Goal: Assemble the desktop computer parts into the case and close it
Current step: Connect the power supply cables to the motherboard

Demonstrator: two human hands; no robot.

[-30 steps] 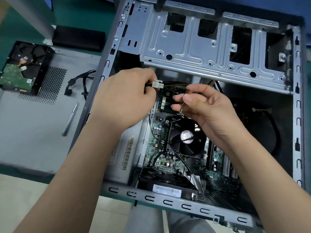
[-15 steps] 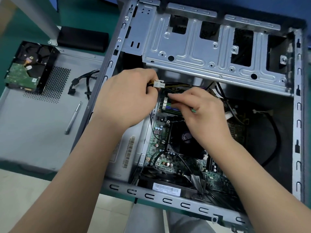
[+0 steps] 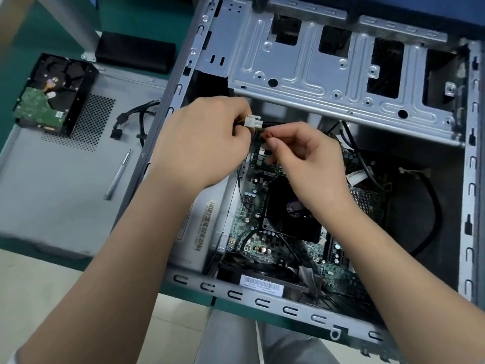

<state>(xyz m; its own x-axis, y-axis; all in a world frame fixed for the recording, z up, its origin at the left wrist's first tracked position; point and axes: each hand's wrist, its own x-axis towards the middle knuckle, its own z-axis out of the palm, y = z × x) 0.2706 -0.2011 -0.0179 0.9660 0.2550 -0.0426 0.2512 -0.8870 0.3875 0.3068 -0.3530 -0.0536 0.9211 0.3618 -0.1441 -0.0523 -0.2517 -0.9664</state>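
The hard drive (image 3: 49,95) waits on the side panel (image 3: 52,185), uninstalled. The left hand (image 3: 202,143) pinches a white connector (image 3: 254,122), lifted clear. The right hand (image 3: 312,164) pinches a small reddish plug (image 3: 266,135) above the motherboard (image 3: 252,219) inside the open case (image 3: 341,82), probably seating it.

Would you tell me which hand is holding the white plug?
The left hand: it pinches the white plug at its fingertips, while the right hand pinches something small and reddish instead.
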